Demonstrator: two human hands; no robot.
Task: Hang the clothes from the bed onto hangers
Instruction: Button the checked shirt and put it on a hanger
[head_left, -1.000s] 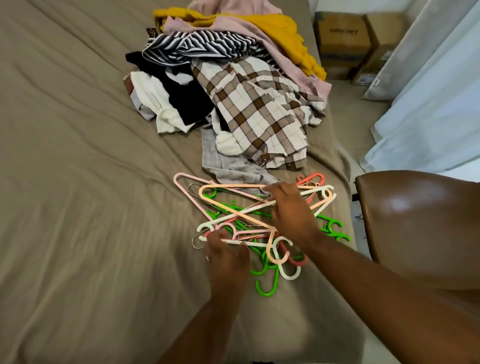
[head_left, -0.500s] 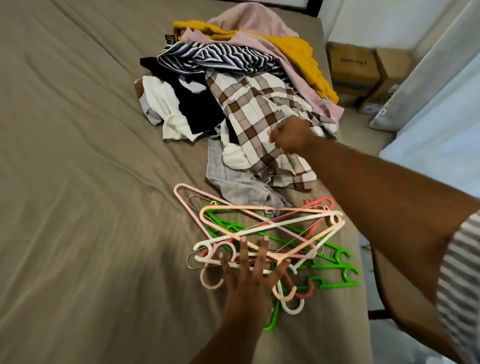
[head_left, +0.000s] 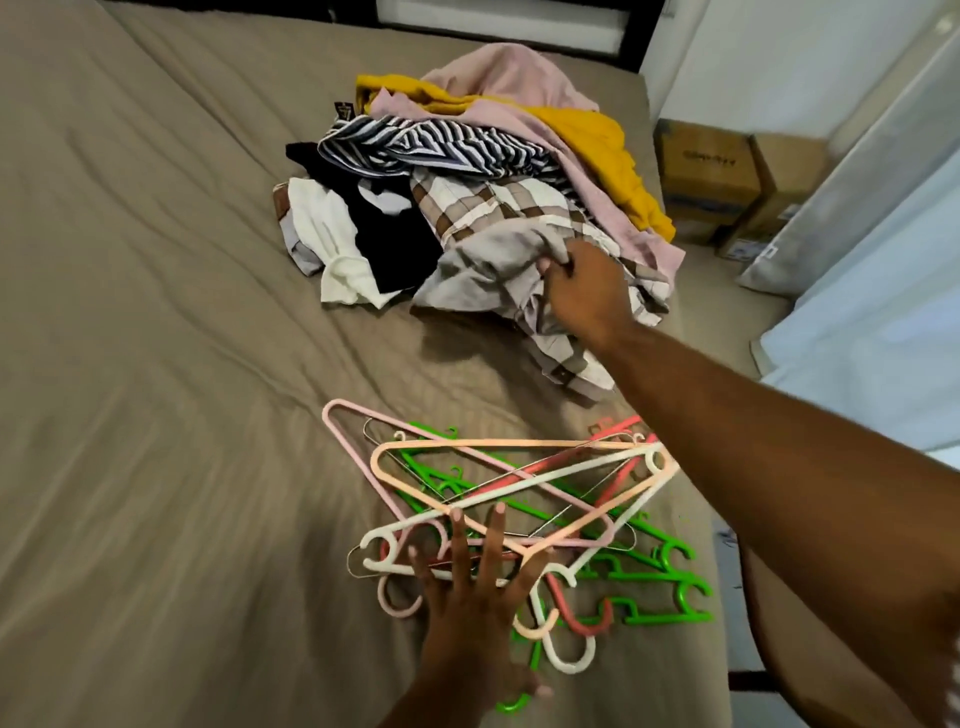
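Note:
A heap of clothes (head_left: 467, 171) lies on the bed (head_left: 156, 364): pink, yellow, striped, black, white and a brown checked shirt (head_left: 467, 202). My right hand (head_left: 587, 291) grips a grey garment (head_left: 483, 260) at the near side of the heap, lifted into a bunch. A tangle of plastic hangers (head_left: 519, 499), pink, peach, white, green and red, lies close to me. My left hand (head_left: 472, 597) rests flat over the hangers' hooks, fingers spread, holding nothing.
Cardboard boxes (head_left: 711, 176) stand on the floor beyond the bed's right edge. Pale curtains (head_left: 883, 249) hang at the right. The bed's left half is bare taupe sheet.
My right hand left the hangers, reached to the clothes heap and took hold of the grey garment, pulling it up. My left hand opened flat on the hangers.

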